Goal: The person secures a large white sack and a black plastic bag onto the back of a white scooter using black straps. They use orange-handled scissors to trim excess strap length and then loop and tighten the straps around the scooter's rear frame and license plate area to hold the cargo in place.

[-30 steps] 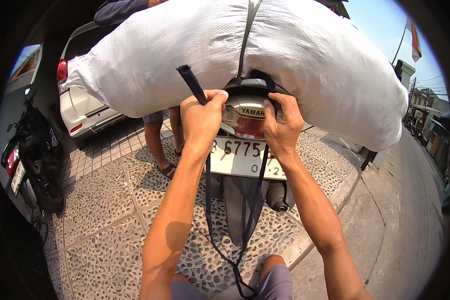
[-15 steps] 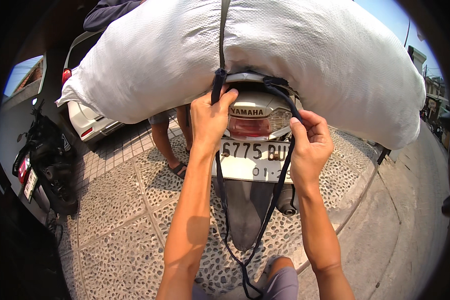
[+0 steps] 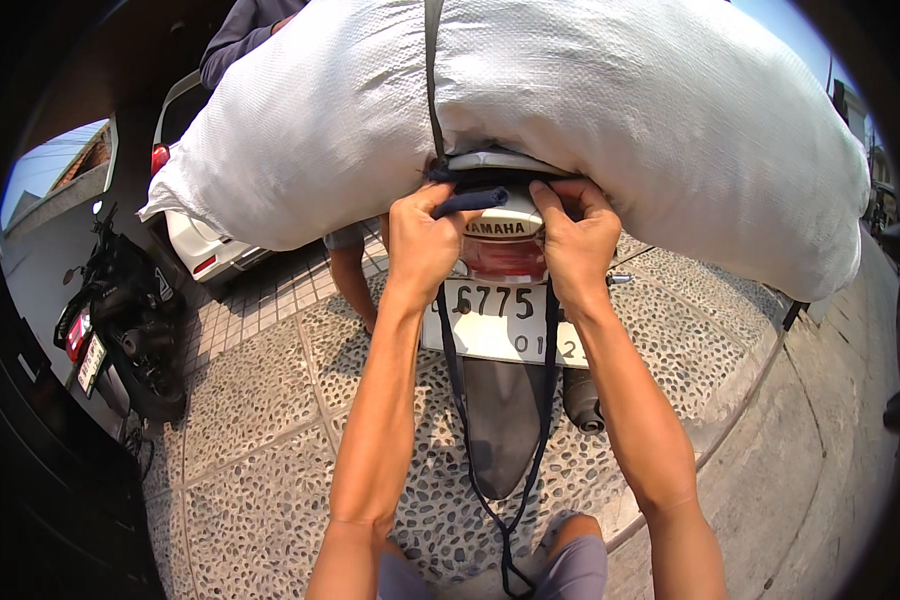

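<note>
A bulging white woven sack (image 3: pixel 620 120) lies across the tail of a motorbike, with a narrow dark band running down over its middle. Just below it, my left hand (image 3: pixel 423 240) is closed on a dark navy cloth strap (image 3: pixel 473 203), whose rolled piece pokes out between thumb and fingers. Facing it over the red tail light (image 3: pixel 503 260), my right hand (image 3: pixel 578 240) pinches the same strap's other side close under the sack. Two strands hang from the hands past the number plate (image 3: pixel 495 318), joining low in front of the mudguard (image 3: pixel 497 425). My fingers partly hide the strap.
Another person's sleeved arm (image 3: pixel 235 45) shows behind the sack, and a bare leg (image 3: pixel 350 285) below it. A white car (image 3: pixel 195 240) and a black motorbike (image 3: pixel 130 330) stand at left. Pebbled paving (image 3: pixel 255 480) meets a concrete lane (image 3: pixel 770 470) at right.
My hands have come closer together, the right one moving left. The strap that ran up on both sides now crosses below the sack between them. The view has shifted slightly.
</note>
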{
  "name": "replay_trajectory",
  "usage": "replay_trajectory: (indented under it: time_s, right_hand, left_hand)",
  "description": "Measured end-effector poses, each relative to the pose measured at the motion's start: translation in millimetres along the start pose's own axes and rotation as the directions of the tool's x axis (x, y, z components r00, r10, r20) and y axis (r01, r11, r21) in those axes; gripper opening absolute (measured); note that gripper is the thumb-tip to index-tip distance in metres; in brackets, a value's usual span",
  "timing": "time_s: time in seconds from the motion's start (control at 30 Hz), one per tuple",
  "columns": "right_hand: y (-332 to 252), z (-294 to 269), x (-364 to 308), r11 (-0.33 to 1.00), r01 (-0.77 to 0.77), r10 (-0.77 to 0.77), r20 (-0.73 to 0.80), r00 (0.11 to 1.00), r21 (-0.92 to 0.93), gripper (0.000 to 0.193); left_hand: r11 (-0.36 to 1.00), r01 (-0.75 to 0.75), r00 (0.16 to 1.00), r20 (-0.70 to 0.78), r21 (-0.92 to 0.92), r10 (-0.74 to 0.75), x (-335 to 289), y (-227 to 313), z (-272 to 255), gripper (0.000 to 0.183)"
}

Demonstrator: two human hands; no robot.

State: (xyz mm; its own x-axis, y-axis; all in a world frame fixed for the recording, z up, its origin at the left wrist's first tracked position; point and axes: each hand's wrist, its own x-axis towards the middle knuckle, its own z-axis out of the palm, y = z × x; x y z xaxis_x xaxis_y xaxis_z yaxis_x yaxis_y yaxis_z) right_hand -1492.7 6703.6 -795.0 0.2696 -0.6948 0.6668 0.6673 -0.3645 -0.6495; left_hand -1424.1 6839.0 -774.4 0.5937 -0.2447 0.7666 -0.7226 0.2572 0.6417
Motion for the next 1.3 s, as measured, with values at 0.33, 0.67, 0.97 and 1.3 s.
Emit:
replay_trajectory:
  time_s: [0.33, 0.67, 0.97, 1.3]
  right_hand:
    - [-15, -1, -23, 0.925, 0.287, -0.337, -0.184, 0.923, -0.25, 0.011]
    - [-16, 66, -32, 0.927, 0.207, -0.296, -0.273, 0.915, -0.312, 0.006]
    - [-33, 42, -101, 0.945, 0.285, -0.307, -0.131, 0.943, -0.158, 0.009]
    - [-45, 21, -46, 0.697, 0.582, -0.492, 0.31, 0.813, -0.42, 0.021]
  left_hand:
    - [0.91, 0.414, 0.877, -0.26, -0.018, -0.404, -40, 0, -54, 0.039]
    - [0.796, 0.419, 0.907, -0.155, 0.437, -0.392, -2, -35, -55, 0.044]
    - [0.794, 0.423, 0.902, 0.118, -0.437, -0.415, -53, 16, -50, 0.045]
    - [0.721, 0.524, 0.849, 0.347, -0.455, -0.398, -35, 6, -68, 0.031]
